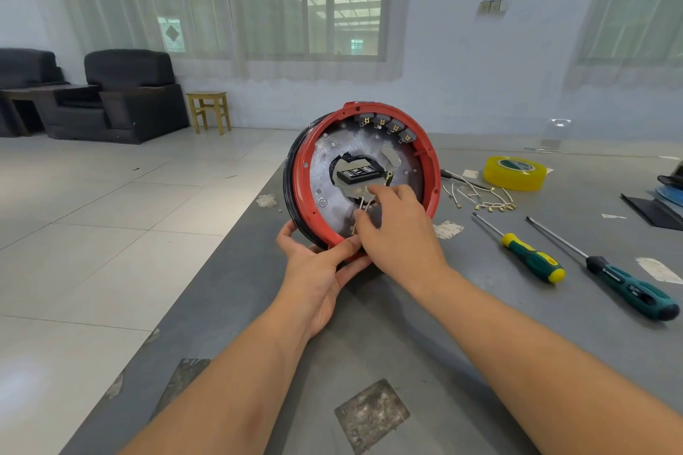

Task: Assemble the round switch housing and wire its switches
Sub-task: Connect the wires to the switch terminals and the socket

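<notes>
Far left, off the tabletop (236,292): dark armchairs (125,96) and a wooden stool (209,111) on the tiled floor. At the tabletop's left edge, left hand (318,262) wrapped around the lower rim of the housing (364,174), fingers behind, thumb pressed on the red ring in front. Housing held tilted on edge, lower rim close to the tabletop, open side toward the camera; grey metal plate inside, a row of switches (386,126) along the upper rim, a black part in the central opening. Just right of that, right hand (395,225) reaching into the housing's lower half, fingers curled, pinching thin wires (360,207) with metal ends against the plate. Further right, flat on the tabletop: loose wires (480,196) with brass terminals, near a yellow tape roll (515,172). In front of those, a yellow-green screwdriver (525,255), then a longer dark teal screwdriver (613,273) beside it, both angled with tips away. At the far right edge, dark flat items, partly cut off.
</notes>
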